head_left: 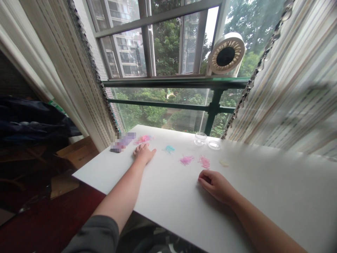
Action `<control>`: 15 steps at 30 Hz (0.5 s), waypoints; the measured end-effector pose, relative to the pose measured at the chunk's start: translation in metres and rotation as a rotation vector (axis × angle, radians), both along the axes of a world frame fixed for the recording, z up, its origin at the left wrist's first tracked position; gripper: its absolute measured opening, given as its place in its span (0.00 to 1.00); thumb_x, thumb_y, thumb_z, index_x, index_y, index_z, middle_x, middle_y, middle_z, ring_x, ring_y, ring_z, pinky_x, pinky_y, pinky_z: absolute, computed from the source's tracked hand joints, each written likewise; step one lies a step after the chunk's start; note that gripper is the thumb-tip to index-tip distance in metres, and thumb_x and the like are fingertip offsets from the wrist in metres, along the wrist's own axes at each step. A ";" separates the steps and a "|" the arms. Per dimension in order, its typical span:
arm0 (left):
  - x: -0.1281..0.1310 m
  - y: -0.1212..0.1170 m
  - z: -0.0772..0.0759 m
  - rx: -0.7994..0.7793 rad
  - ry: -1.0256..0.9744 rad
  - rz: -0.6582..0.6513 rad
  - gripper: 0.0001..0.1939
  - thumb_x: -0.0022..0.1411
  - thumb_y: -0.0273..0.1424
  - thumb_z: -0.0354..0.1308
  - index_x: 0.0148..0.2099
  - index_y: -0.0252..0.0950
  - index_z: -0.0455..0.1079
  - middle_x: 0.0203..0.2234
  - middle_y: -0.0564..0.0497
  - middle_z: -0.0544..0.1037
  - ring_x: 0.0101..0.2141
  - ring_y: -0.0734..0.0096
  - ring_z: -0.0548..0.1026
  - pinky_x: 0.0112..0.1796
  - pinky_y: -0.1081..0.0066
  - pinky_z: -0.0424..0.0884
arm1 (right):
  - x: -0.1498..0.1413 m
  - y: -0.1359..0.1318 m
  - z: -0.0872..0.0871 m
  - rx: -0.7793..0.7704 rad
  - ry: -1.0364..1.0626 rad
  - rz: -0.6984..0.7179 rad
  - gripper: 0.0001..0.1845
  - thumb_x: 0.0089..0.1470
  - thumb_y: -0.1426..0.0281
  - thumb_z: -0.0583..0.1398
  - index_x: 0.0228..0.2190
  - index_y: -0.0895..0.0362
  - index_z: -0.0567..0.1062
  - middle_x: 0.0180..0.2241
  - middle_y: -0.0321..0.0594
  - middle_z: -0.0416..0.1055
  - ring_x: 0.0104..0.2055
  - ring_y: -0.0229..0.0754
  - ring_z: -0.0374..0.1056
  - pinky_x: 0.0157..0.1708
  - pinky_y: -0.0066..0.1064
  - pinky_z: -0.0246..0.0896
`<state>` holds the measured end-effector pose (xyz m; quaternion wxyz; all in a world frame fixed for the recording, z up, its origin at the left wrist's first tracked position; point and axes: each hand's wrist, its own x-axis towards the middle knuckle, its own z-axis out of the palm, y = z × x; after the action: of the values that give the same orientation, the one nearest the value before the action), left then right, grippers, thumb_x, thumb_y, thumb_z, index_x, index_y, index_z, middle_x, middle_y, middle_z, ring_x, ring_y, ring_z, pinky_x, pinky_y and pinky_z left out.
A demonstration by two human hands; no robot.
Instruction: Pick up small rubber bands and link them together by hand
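Observation:
My left hand (144, 154) lies palm down on the white table, fingers spread at the near edge of a mixed pink, yellow and lilac pile (143, 139) of thin bands that look like small rubber bands. To its right is a turquoise pile (169, 149), then a purple pile (186, 160) and a pink pile (204, 161). A small pale yellow pile (223, 163) lies farthest right. Just below the pink pile rests my right hand (214, 182), fingers curled and thumb against the forefinger. Whatever is inside that pinch is hidden.
Behind the piles stand a clear round jar (200, 139) and a clear lid (214, 145). A blurred-out phone-like object (123, 142) lies at the table's left end. Beyond are a green railing (173, 83), a white fan (226, 54) and curtains (284, 102). A cardboard box (79, 151) sits lower left.

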<state>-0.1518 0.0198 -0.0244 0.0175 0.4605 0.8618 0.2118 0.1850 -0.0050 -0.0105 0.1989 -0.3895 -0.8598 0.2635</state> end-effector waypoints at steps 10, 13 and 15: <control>-0.002 0.002 0.003 0.004 -0.020 0.034 0.32 0.49 0.49 0.53 0.54 0.39 0.60 0.55 0.39 0.60 0.56 0.44 0.54 0.52 0.49 0.51 | 0.000 0.000 -0.001 -0.011 0.003 0.001 0.09 0.49 0.67 0.53 0.23 0.57 0.69 0.19 0.34 0.65 0.22 0.35 0.58 0.23 0.26 0.49; -0.002 -0.001 0.002 0.017 -0.019 0.048 0.34 0.48 0.48 0.55 0.54 0.37 0.59 0.54 0.37 0.62 0.56 0.46 0.55 0.53 0.52 0.52 | 0.000 0.000 -0.001 -0.016 0.006 -0.004 0.09 0.49 0.67 0.53 0.23 0.57 0.69 0.20 0.34 0.65 0.22 0.35 0.58 0.23 0.26 0.50; -0.002 -0.003 0.002 0.044 -0.024 0.047 0.35 0.48 0.46 0.56 0.56 0.36 0.57 0.55 0.37 0.61 0.56 0.47 0.55 0.53 0.54 0.53 | 0.000 0.000 0.000 -0.019 0.002 -0.009 0.09 0.49 0.67 0.53 0.23 0.57 0.69 0.20 0.35 0.66 0.22 0.36 0.58 0.23 0.26 0.50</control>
<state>-0.1542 0.0172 -0.0224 0.0129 0.4377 0.8673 0.2366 0.1851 -0.0050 -0.0101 0.1974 -0.3950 -0.8553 0.2712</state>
